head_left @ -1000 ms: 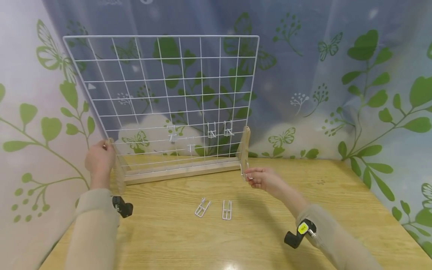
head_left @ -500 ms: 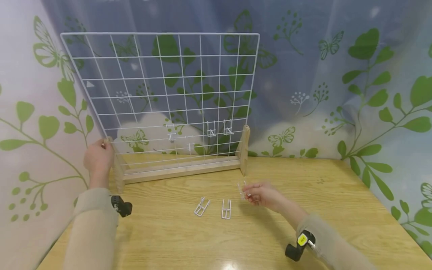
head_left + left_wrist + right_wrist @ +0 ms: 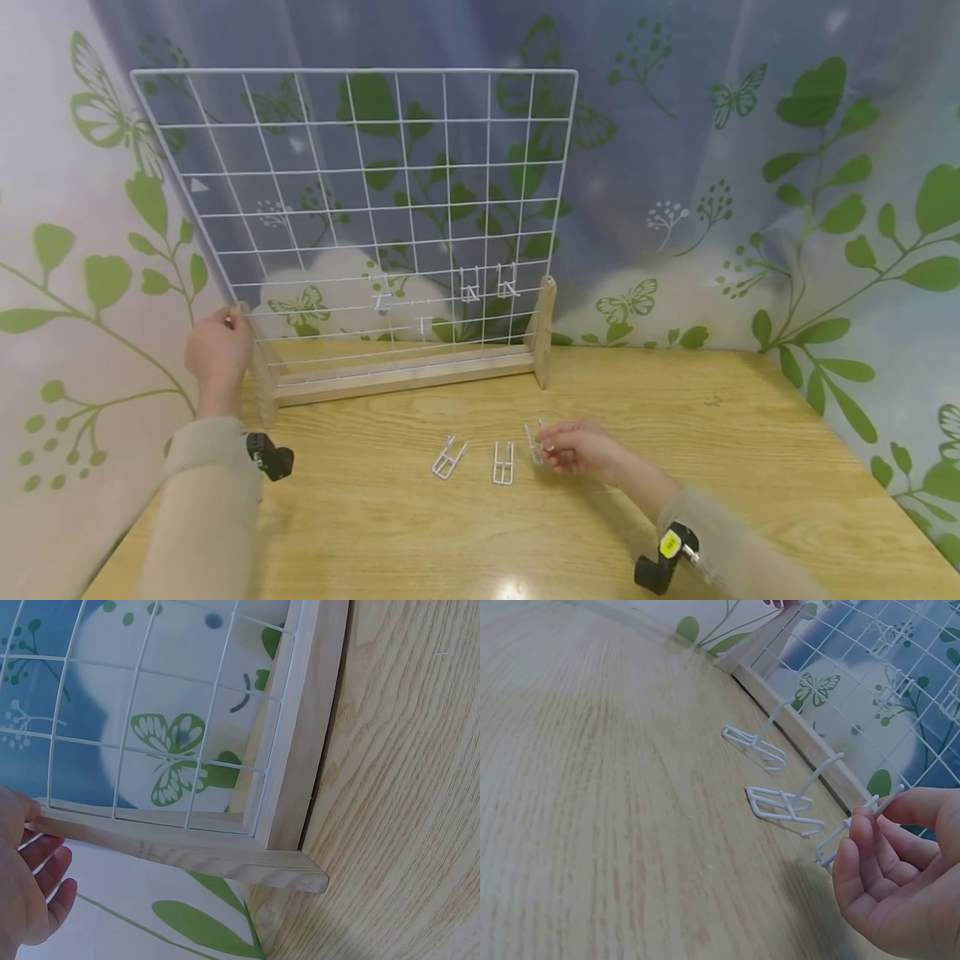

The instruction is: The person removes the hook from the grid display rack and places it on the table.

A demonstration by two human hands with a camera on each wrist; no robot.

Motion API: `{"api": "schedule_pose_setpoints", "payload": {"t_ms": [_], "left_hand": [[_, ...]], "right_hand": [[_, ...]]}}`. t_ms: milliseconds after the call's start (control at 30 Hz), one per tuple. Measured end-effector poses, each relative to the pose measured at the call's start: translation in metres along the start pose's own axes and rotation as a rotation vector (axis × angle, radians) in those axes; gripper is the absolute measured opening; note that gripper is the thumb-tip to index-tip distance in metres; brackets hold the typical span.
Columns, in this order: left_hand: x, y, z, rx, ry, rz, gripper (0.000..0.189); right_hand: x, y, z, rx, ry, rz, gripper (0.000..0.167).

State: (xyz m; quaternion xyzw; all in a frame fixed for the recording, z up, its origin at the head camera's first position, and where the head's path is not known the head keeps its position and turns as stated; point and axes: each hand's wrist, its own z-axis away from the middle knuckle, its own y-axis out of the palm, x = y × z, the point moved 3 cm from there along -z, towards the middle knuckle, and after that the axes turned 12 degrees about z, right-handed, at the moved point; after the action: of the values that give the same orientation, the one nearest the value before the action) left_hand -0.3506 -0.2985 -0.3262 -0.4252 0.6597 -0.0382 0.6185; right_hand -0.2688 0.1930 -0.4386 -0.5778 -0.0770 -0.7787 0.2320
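Note:
In the head view my left hand [image 3: 220, 346] grips the top of the left end piece of a wooden stand [image 3: 405, 382]. The left wrist view shows thumb and forefinger at the tip of that end piece [image 3: 187, 856], the other fingers loosely bent. A white wire grid panel [image 3: 407, 169] stands upright in the stand. My right hand [image 3: 585, 452] pinches a white wire hook [image 3: 830, 843] low over the table, right of two similar hooks. Those are a tilted left hook [image 3: 448, 458] and a straight right hook [image 3: 503, 464]; their prongs point up in the right wrist view.
Several white hooks hang low on the grid, among them a right-hand hook [image 3: 507, 286] and a left-hand hook [image 3: 382, 301]. The wooden table [image 3: 375, 533] runs back to a leaf-patterned curtain [image 3: 660, 167]. The stand's right end piece [image 3: 545, 333] rises behind my right hand.
My right hand has moved down and toward me with the hook, away from the stand's right end piece to beside the two lying hooks. My left hand stays on the stand.

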Motion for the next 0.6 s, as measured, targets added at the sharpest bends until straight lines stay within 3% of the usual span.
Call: {"api": "schedule_pose_setpoints", "payload": {"t_ms": [367, 600], "left_hand": [[0.0, 0.0, -0.001, 0.022, -0.017, -0.001, 0.048], [-0.003, 0.0, 0.0, 0.019, -0.016, 0.002, 0.049]], "right_hand": [[-0.011, 0.005, -0.002, 0.021, 0.016, -0.054, 0.031], [-0.013, 0.004, -0.002, -0.007, 0.014, -0.05, 0.03]]}}
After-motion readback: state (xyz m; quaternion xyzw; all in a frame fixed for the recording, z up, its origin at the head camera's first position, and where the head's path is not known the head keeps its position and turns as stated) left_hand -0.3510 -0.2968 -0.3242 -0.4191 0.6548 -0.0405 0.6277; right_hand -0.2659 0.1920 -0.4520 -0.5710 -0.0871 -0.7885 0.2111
